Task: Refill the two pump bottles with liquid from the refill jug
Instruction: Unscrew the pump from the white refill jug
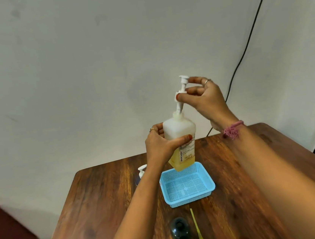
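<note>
A: Item one, largest?

B: Bench point(103, 201), dark wood, filling the lower frame. It carries everything except what is held.

A: Next?

B: Refill jug point(180, 136), translucent, square-shouldered, yellow liquid in its lower part. Held above the bench at centre, tilted a little, its base just over the 12 o'clock rim of the basket. The left hand point(160, 146) wraps its body, thumb across the label.

A: Then?

B: Blue basket point(187, 185), perforated, on the bench at 6 o'clock from the jug.

A: The dark item?

B: Dark pump bottle point(180, 233), at 6 o'clock of the basket, neck open, pump absent. Just beside it at 3 o'clock lies a yellow dip tube point(197, 229), probably from its pump.

A: Second bottle?

B: Second pump bottle point(141, 172), at 9 o'clock of the basket. Only its white head shows past the left forearm; fill level cannot be told.

A: Smallest?

B: Jug pump point(182, 92), white, stem partly out of the jug neck. The right hand point(205, 97) has it in a narrow fingertip grip.

A: Step in hand?

B: Judged: opening the jug; no pouring yet.

A: Next move?

B: Lift the pump straight clear, let the stem drip over the neck, set it down, then tip the jug at the open dark bottle. That neck is narrow; slow pour advised.
</note>
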The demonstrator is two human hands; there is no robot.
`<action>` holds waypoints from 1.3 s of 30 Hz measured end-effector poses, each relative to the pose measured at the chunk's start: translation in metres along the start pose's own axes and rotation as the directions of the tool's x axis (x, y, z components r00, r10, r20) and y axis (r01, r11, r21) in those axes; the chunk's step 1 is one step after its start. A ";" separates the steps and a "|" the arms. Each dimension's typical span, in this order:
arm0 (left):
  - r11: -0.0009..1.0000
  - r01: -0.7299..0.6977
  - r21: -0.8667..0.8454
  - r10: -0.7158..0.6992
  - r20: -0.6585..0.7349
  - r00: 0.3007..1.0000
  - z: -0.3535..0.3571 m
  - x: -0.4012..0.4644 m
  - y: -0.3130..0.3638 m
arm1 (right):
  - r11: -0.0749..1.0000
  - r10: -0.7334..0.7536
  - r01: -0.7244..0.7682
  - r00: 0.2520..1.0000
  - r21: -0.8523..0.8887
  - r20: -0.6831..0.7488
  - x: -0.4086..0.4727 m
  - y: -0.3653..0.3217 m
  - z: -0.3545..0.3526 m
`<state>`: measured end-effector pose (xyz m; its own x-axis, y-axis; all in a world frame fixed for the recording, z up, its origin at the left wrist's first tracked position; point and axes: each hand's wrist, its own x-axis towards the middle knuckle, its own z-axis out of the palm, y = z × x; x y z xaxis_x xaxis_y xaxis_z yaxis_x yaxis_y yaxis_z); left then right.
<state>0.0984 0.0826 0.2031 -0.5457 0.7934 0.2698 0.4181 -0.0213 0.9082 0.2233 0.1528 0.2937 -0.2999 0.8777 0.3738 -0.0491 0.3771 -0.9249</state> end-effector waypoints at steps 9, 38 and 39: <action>1.000 0.017 0.005 -0.017 0.006 1.000 -0.001 0.001 -0.008 | 0.998 -0.065 0.065 0.998 0.008 -0.020 0.015 -0.024 -0.008; 0.997 0.080 0.016 -0.079 -0.040 0.996 -0.016 -0.007 -0.037 | 0.981 -0.165 0.178 0.975 0.081 -0.147 0.020 -0.044 -0.019; 0.997 0.082 0.016 -0.081 -0.040 0.996 -0.016 -0.007 -0.037 | 0.979 -0.172 0.186 0.974 0.088 -0.149 0.020 -0.045 -0.019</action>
<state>0.0750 0.0676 0.1730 -0.6062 0.7677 0.2080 0.3835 0.0530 0.9220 0.2377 0.1592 0.3447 -0.1418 0.8340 0.5332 -0.1879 0.5062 -0.8417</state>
